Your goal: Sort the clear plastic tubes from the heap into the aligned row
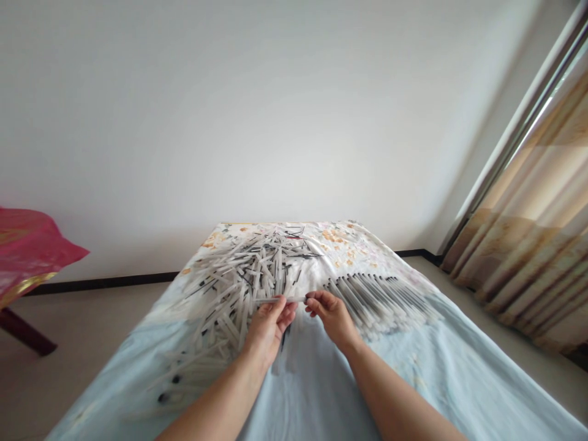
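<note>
Between my two hands a slim translucent white tube (294, 299) is held level, its dark end toward the right. My left hand (271, 321) is closed round its middle with thumb and fingers. At the dark end, the fingertips of my right hand (334, 313) are pinched together. A loose heap of similar tubes and thin black sticks (257, 263) spreads beyond and left of my left hand. Right of my right hand lies a neat pile of tubes (381, 300), side by side with dark ends pointing away. What exactly the tubes are I cannot make out.
A blue and floral cloth (316, 392) covers the table. Several blurred tubes (184, 380) lie near my left forearm. A red cover (37, 251) hangs over dark-legged furniture at the left. A white wall (285, 122) stands behind, and a curtain (528, 263) hangs right.
</note>
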`<move>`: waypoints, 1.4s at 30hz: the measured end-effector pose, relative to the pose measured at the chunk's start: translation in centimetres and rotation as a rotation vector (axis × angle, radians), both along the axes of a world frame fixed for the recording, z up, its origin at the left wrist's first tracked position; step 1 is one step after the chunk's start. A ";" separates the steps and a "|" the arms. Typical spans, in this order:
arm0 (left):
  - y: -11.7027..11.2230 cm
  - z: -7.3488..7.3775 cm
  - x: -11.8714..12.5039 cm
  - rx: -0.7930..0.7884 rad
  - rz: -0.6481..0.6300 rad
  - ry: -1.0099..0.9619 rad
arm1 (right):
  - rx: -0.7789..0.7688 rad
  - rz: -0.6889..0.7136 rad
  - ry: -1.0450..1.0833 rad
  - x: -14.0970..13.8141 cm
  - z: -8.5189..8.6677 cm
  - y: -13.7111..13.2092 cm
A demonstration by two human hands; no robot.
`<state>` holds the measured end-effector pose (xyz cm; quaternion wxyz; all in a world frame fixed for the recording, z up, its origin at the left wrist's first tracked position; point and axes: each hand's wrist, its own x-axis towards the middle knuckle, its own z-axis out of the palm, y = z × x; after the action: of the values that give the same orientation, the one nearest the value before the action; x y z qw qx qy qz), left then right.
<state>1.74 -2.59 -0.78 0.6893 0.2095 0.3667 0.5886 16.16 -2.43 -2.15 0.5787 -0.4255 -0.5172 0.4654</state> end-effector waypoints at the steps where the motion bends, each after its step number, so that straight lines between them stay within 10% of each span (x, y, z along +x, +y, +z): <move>1: -0.1 0.0 0.0 0.006 -0.008 0.001 | 0.004 -0.011 -0.052 0.0 0.0 -0.1; 19: 0.0 -0.1 0.2 0.046 -0.054 0.023 | -0.026 -0.066 -0.373 0.8 0.6 -0.5; 42: -0.1 0.0 0.0 0.059 -0.044 0.021 | -0.021 -0.027 -0.260 0.9 0.4 -0.4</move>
<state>1.75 -2.73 -0.81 0.6917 0.2440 0.3515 0.5818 17.08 -2.88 -1.80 0.5086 -0.4952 -0.5771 0.4039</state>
